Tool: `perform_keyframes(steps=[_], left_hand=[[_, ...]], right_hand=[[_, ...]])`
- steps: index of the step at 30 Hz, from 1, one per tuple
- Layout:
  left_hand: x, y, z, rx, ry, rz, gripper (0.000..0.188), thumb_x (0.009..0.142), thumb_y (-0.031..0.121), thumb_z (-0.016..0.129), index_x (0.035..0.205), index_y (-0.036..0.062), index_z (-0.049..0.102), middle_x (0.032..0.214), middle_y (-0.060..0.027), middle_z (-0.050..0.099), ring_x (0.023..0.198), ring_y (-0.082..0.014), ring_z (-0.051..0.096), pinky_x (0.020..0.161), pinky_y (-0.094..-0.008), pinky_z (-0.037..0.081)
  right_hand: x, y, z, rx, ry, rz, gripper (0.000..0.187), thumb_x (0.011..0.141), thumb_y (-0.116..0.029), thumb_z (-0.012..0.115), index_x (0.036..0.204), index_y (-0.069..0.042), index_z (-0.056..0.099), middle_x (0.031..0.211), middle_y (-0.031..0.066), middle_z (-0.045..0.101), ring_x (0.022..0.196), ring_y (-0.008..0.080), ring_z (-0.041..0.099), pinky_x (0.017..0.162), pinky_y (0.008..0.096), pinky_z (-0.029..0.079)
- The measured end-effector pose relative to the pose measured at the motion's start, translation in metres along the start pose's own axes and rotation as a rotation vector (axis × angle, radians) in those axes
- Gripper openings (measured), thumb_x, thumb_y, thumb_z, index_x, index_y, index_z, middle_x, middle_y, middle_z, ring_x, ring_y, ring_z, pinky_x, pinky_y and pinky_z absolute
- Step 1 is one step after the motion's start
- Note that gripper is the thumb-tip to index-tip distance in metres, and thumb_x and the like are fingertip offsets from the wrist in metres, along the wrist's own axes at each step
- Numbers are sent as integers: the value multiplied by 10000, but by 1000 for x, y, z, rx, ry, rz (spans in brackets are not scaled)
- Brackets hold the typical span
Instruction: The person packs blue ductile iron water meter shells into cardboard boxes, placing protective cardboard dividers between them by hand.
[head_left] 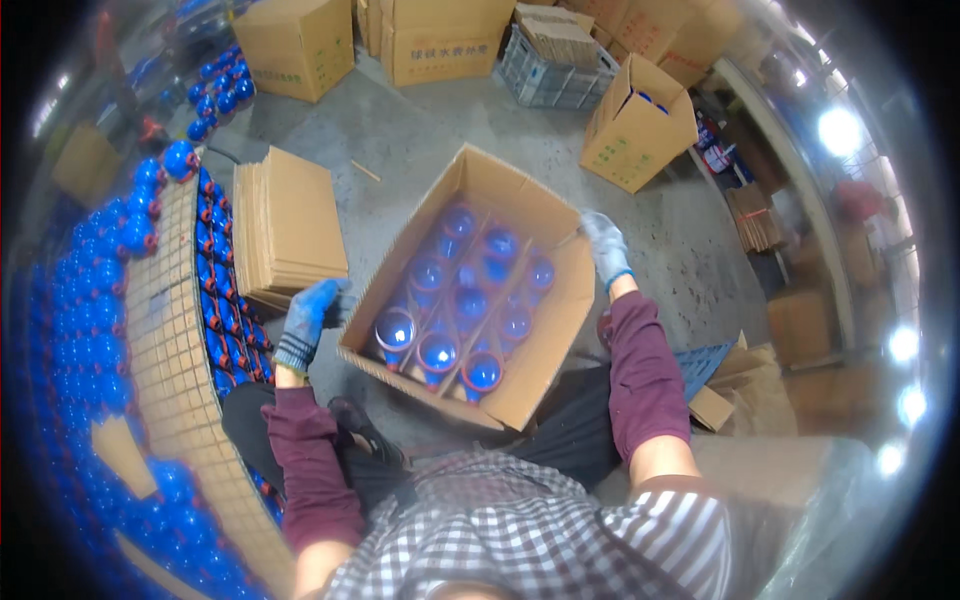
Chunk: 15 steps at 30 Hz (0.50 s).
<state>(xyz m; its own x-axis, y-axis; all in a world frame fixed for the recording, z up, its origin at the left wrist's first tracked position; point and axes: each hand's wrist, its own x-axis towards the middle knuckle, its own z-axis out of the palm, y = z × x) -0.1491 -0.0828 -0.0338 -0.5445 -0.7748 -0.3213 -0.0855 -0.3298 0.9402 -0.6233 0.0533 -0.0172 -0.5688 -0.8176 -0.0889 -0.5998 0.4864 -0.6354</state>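
An open cardboard box [552, 330] sits on the concrete floor in front of me, filled with several blue round-topped bottles [470, 300] between cardboard dividers. My left hand [310, 315], in a blue glove, reaches toward the box's left flap beside a stack of flat cardboard sheets [290, 225]; whether it touches the flap is unclear. At the box's far right corner my right hand [605, 245], in a grey glove, grips the box's flap edge.
A long pile of blue bottles layered with cardboard [165, 330] runs along my left. More cardboard boxes [635, 125] and a grey plastic crate [555, 70] stand at the back. Flattened cartons [735, 375] lie at my right.
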Motion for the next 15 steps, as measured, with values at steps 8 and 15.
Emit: perform_keyframes(steps=[8, 15], left_hand=[[94, -371, -144, -55, 343, 110, 334, 931, 294, 441, 971, 43, 659, 901, -41, 650, 743, -175, 583, 684, -263, 459], [16, -388, -140, -257, 32, -46, 354, 914, 351, 453, 972, 59, 643, 910, -57, 640, 763, -185, 581, 701, -291, 462]], right_hand=[[-161, 48, 139, 1702, -138, 543, 739, 875, -650, 313, 1343, -83, 386, 1256, 161, 509, 1113, 328, 503, 951, 438, 408], [-207, 21, 164, 1680, -3, 571, 700, 869, -655, 325, 1272, -92, 426, 1152, 155, 538, 986, 312, 522, 848, 422, 422]])
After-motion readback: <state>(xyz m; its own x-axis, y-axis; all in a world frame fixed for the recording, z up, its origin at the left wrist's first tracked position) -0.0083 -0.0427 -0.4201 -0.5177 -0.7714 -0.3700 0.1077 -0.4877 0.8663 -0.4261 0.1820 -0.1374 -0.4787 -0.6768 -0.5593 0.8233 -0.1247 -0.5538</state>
